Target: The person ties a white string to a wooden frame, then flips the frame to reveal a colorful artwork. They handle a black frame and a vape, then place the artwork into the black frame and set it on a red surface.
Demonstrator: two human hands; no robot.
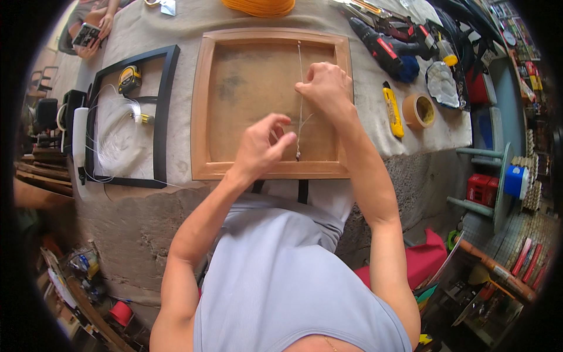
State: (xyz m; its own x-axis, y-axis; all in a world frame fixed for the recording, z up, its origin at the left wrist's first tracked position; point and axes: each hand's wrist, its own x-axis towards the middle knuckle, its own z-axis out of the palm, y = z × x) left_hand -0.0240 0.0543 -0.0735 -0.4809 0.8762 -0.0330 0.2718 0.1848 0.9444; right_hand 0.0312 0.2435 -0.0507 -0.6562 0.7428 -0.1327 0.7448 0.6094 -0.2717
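A wooden picture frame (pixel 202 105) lies back side up on a cloth-covered workbench. A thin white cord (pixel 299 64) runs down its brown backing from top to bottom. My right hand (pixel 323 88) pinches the cord near the middle of the backing. My left hand (pixel 263 145) hovers lower, fingers curled, pinching the cord's lower part close to the frame's bottom rail.
An empty black frame (pixel 166 111) lies left with clear line (pixel 114 138) and a yellow tape measure (pixel 129 79) inside. Right of the wooden frame are a yellow utility knife (pixel 393 110), a tape roll (pixel 419 111) and a cordless drill (pixel 384 51). Another person's hands (pixel 97 35) hold something at far left.
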